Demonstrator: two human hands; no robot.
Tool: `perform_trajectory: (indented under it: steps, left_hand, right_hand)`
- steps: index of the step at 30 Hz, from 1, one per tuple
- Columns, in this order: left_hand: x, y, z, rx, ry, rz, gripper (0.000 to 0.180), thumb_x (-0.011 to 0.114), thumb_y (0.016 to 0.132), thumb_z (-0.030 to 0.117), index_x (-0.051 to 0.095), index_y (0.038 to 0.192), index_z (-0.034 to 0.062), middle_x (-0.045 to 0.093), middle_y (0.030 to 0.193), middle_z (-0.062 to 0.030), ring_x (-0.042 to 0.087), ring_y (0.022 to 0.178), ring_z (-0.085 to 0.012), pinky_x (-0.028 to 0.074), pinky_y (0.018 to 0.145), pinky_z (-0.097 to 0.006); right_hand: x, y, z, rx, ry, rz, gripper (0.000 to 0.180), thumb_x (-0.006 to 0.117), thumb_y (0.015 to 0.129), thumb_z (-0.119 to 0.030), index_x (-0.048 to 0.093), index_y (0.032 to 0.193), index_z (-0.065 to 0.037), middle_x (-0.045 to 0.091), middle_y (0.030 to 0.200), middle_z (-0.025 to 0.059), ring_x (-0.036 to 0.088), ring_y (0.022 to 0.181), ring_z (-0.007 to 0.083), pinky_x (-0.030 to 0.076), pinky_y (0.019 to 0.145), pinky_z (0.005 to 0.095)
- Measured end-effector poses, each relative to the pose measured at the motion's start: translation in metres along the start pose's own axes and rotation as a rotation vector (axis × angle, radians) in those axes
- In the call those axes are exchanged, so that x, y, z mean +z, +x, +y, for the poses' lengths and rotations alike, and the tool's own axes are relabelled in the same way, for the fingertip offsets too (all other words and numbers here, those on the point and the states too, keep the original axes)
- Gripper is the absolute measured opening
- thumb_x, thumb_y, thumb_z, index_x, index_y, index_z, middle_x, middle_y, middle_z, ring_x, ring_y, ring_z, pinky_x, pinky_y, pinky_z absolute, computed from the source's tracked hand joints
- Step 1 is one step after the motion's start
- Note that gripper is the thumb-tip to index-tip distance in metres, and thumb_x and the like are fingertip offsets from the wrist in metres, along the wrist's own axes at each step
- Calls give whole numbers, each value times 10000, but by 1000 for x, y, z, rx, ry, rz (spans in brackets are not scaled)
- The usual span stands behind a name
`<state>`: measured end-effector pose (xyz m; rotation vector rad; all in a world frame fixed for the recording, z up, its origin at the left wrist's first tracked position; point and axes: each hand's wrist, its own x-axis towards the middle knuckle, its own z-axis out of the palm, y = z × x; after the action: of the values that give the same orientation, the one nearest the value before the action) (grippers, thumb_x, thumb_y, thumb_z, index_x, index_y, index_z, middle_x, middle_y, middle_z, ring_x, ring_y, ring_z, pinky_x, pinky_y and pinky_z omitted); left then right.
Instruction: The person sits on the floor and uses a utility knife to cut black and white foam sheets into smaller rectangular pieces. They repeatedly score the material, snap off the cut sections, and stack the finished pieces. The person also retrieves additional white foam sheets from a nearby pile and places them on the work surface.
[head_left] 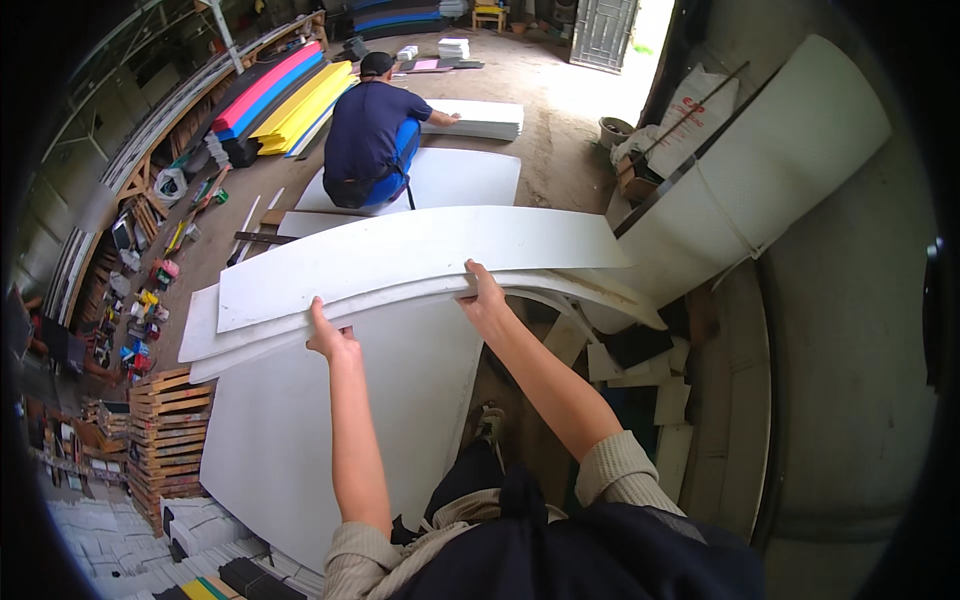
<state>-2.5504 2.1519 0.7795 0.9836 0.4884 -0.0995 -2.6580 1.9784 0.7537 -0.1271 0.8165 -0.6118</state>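
Both my hands carry a small stack of long white foam strips at about waist height. My left hand grips the near edge left of the middle, thumb on top and fingers underneath. Farther right, my right hand pinches the same edge, its thumb also on top. The strips fan out at the left end, and the lower ones sag and bend down toward the right. Beneath them lies a large white foam sheet, partly covered by the strips and my forearms.
A person squats ahead, one hand on a white stack. Colored foam sheets lie far left. A big white roll leans at the right. Wooden pallets stand at the lower left, and foam offcuts lie by my right.
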Motion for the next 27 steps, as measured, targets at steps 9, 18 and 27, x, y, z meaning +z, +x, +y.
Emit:
perform_trajectory:
  steps: [9, 18, 27]
  left_hand:
    - [25, 18, 24, 92, -109, 31, 685, 668, 640, 254, 266, 1135, 5, 417, 1082, -122, 463, 976, -220, 420, 832, -352]
    - [81, 31, -38, -21, -321, -134, 552, 627, 662, 294, 432, 1084, -4, 468, 1067, -89, 449, 985, -208, 361, 871, -322]
    - [166, 14, -129, -194, -431, -164, 538, 614, 686, 306, 429, 1067, -26, 464, 1068, -95, 438, 990, -187, 380, 857, -272]
  right_hand:
    - [54, 58, 13, 155, -14, -134, 370, 601, 724, -61, 422, 1044, -8, 424, 1088, 115, 446, 991, 261, 380, 853, 422]
    - [95, 116, -58, 38, -268, -258, 483, 651, 691, -100, 387, 1079, 15, 423, 1054, 148, 462, 963, 271, 403, 868, 422]
    - [119, 170, -173, -82, -486, -270, 579, 662, 674, -164, 351, 1125, 25, 427, 1055, 146, 434, 1001, 271, 370, 880, 441]
